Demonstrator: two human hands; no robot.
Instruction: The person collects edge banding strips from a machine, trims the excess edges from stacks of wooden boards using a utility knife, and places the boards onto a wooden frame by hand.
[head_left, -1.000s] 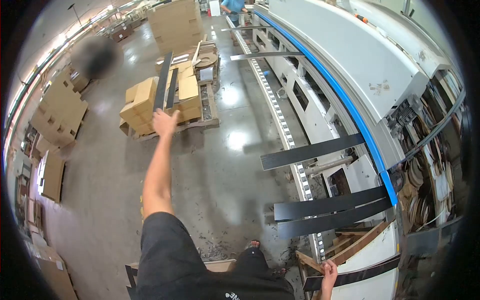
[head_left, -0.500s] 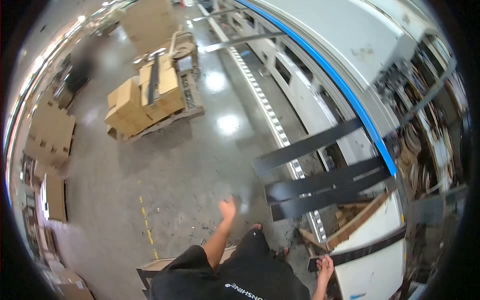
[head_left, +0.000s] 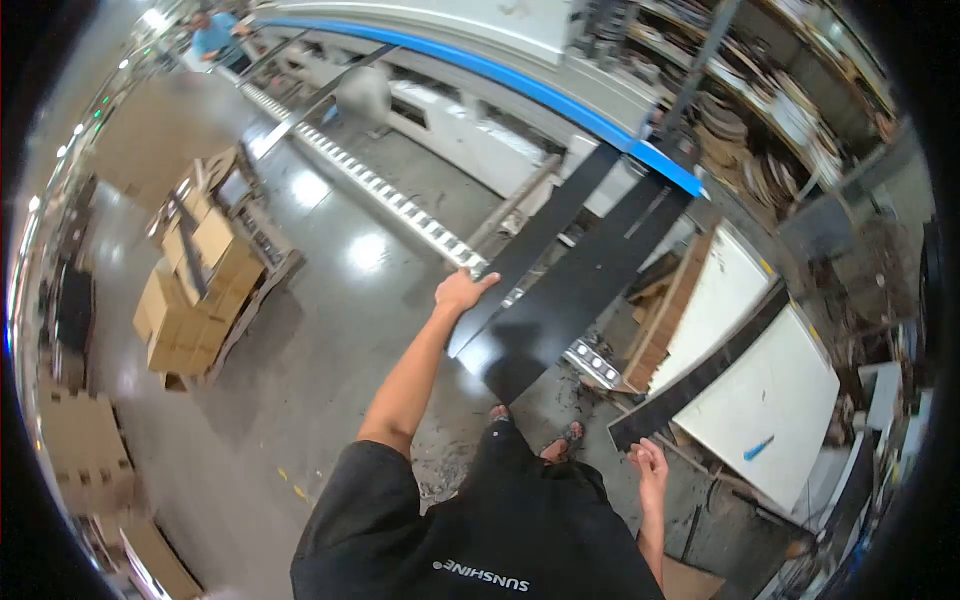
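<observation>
Fingers (head_left: pixel 655 452) of the right hand (head_left: pixel 652 474) are loosely bent at the near end of a lone dark strip (head_left: pixel 705 367), which lies across a white-topped bench (head_left: pixel 775 385) on the wearer's side of the blue edge strip (head_left: pixel 560 103); whether they pinch it cannot be told. A blue-handled tool (head_left: pixel 758 447) rests on this bench, farther from the blue edge strip than the lone dark strip.

The left hand (head_left: pixel 464 290) is partly closed, its thumb laid over the long side of the outer dark strip (head_left: pixel 545 235), near the end away from the blue edge strip. Its grip underneath is hidden. Beside that piece, a wide dark surface (head_left: pixel 580 285) also reaches toward the blue edge strip. The step in hand looks like steadying or aligning the outer dark strip; shifting it would call for a firm hold and even support, without scraping its neighbour.

A studded rail (head_left: pixel 385 196) runs below the blue edge strip. Farther out, cardboard boxes (head_left: pixel 192 315) sit across the aisle from it, and a person (head_left: pixel 213 40) in blue stands by its far end.
</observation>
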